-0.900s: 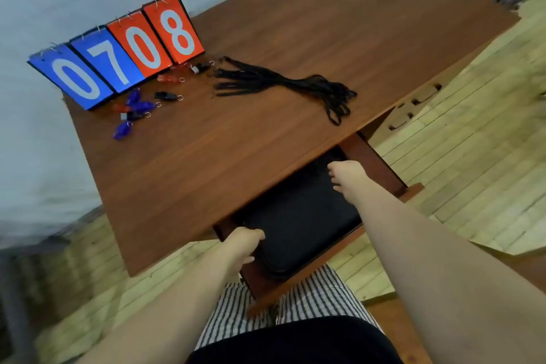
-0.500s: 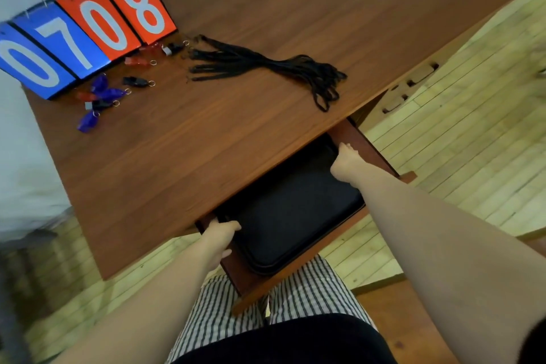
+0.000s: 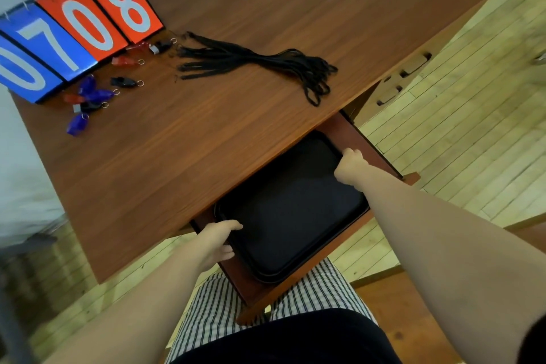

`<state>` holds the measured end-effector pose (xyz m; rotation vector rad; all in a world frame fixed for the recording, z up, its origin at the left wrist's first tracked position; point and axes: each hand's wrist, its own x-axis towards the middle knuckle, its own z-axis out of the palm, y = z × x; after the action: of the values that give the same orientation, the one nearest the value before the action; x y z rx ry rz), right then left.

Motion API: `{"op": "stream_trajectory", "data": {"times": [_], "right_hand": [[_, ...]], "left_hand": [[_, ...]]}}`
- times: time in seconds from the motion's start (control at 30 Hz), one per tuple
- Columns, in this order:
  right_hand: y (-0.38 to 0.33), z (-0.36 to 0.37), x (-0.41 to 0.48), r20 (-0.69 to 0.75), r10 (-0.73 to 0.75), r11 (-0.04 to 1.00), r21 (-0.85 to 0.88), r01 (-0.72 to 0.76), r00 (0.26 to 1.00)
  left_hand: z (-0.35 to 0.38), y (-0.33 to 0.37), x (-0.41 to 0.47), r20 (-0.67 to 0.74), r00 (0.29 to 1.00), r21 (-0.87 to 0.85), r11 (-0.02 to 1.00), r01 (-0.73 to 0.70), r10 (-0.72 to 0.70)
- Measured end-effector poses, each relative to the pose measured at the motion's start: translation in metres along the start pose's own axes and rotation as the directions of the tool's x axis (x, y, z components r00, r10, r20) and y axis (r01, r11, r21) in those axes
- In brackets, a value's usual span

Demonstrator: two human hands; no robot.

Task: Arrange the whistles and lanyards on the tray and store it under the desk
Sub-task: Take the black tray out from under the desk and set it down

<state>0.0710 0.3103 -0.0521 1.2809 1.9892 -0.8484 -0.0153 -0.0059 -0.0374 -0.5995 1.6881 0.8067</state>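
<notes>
A scoreboard (image 3: 74, 32) reading 0708 stands on the desk's (image 3: 236, 142) far corner by the whistles (image 3: 91, 94) and lanyards (image 3: 251, 65), while below its near edge the left hand (image 3: 217, 241) and right hand (image 3: 348, 167) grip opposite rims of the black tray (image 3: 295, 216).

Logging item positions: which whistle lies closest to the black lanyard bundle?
The black whistle with the grey tip, in front of the red 8 card, beside the lanyards' loose ends. The other whistles lie farther left.
</notes>
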Motion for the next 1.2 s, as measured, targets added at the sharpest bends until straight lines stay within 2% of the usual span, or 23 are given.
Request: {"op": "stream_trajectory", "data": {"times": [0.1, 0.23, 0.43, 0.57, 0.77, 0.97, 1.07, 1.2], "right_hand": [[0.004, -0.003, -0.001, 0.005, 0.017, 1.0, 0.001, -0.017, 1.0], [0.006, -0.01, -0.002, -0.005, 0.016, 0.998, 0.058, -0.015, 1.0], [0.007, -0.019, -0.011, -0.065, -0.025, 0.998, 0.061, 0.029, 0.998], [0.015, -0.024, -0.019, -0.067, -0.032, 0.997, 0.061, 0.036, 0.997], [0.029, -0.025, -0.033, -0.094, 0.027, 0.994, 0.111, -0.017, 0.995], [0.027, -0.032, -0.045, -0.125, 0.084, 0.982, 0.178, -0.061, 0.989], [0.02, -0.036, -0.045, -0.161, 0.063, 0.972, 0.232, -0.024, 0.985], [0.006, -0.036, -0.045, -0.276, 0.04, 0.962, 0.271, 0.038, 0.96]], "left_hand": [[-0.001, -0.004, -0.001, -0.026, 1.0, -0.019, 1.0, -0.006, 0.005], [-0.004, -0.01, 0.0, -0.119, 0.991, 0.039, 0.998, -0.054, 0.058], [0.0, -0.009, -0.008, -0.154, 0.983, 0.165, 0.983, -0.078, 0.104], [0.004, -0.007, -0.021, -0.17, 0.981, 0.168, 0.983, -0.068, 0.097], [0.003, -0.01, -0.045, -0.082, 0.989, 0.129, 0.986, -0.109, 0.12], [-0.011, -0.013, -0.054, 0.032, 0.977, 0.123, 0.969, -0.213, 0.211], [-0.021, -0.01, -0.058, 0.049, 0.97, 0.14, 0.96, -0.242, 0.237], [-0.036, -0.007, -0.066, 0.063, 0.963, 0.12, 0.956, -0.267, 0.261]]}}
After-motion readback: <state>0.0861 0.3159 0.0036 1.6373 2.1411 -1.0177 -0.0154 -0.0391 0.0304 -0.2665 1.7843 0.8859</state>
